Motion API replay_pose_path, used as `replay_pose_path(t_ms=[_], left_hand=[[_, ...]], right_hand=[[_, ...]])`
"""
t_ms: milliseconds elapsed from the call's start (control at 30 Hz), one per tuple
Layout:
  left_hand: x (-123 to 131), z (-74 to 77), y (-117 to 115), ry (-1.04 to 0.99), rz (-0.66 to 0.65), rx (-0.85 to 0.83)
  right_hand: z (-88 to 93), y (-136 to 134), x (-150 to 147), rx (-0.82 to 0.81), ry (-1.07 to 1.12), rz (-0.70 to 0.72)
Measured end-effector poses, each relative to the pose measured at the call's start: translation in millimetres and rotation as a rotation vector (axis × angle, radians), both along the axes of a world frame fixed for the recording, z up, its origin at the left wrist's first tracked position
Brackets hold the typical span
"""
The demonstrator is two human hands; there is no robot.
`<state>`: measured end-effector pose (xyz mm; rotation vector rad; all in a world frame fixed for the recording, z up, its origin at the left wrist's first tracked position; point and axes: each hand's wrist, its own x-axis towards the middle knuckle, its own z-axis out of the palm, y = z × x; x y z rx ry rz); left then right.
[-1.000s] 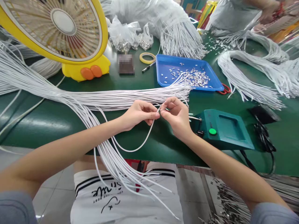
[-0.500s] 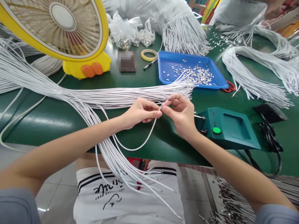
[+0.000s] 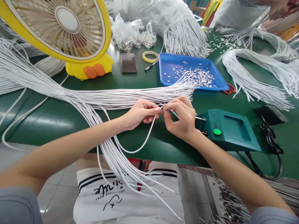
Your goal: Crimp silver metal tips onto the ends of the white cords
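Near the table's front, my left hand (image 3: 143,112) pinches a white cable (image 3: 149,134) close to its end, between thumb and fingers. The rest of that cable hangs in a loop below the hand. My right hand (image 3: 181,117) is closed in a pinch at the cable's tip, thumb and forefinger curled together. The fingertips partly hide the tip. Behind both hands lies a thick bundle of white cables (image 3: 112,97). Another bunch of cables (image 3: 116,161) drops over the table edge onto my lap.
A blue tray (image 3: 220,73) holds many small metal pieces. Right of my hand stands a green machine (image 3: 235,129) with a green button. A yellow fan (image 3: 106,63), tape roll (image 3: 150,60), pen (image 3: 151,66), bagged parts (image 3: 127,35) and red-handled tool (image 3: 231,89) lie around. Another person's hand (image 3: 277,9) shows far right.
My right hand has turned and curled its fingers more at the cable's tip, shifting slightly right. The left hand still pinches the cable, now held a little flatter. The view has tilted slightly.
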<state>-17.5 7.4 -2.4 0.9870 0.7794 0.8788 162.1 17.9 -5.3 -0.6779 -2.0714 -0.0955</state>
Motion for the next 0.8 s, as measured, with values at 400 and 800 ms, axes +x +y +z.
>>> replay_pose_path(t_ms=[400,800], left_hand=[[-4.6,-0.8,3.6,-0.01,0.041,0.055],[0.1,-0.7,0.3,0.135,0.034,0.109]], right_hand=[[-6.8,-6.1,-3.4,-0.343,0.37,-0.053],[0.2,-9.2,-3.2,-0.755,0.528,0.106]])
